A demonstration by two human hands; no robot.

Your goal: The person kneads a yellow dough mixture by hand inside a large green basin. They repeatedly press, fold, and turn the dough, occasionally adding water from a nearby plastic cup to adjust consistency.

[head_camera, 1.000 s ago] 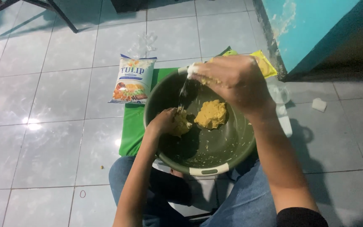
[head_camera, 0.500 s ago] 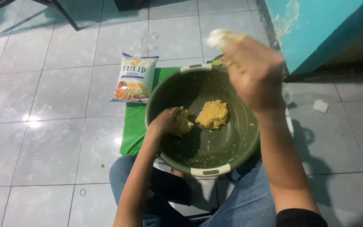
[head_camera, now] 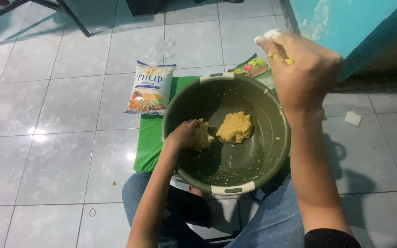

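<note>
Lifting right hand [head_camera: 302, 69] higher above bowl [head_camera: 228, 188], fingers curled, dough-smeared | left hand [head_camera: 184, 135] still gripping dough [head_camera: 202, 135]

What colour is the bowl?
Dark green bowl with pale handle patches, head view.

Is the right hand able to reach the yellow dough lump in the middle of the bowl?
Probably yes. The right hand is raised over the bowl's far rim, and the dough lump lies uncovered below it, nothing between.

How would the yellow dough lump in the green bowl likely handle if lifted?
The dough lump looks soft and sticky: bits cling to the right hand and speckle the bowl. Its rough, cracked surface suggests it may crumble. The left hand presses a second piece.
</note>
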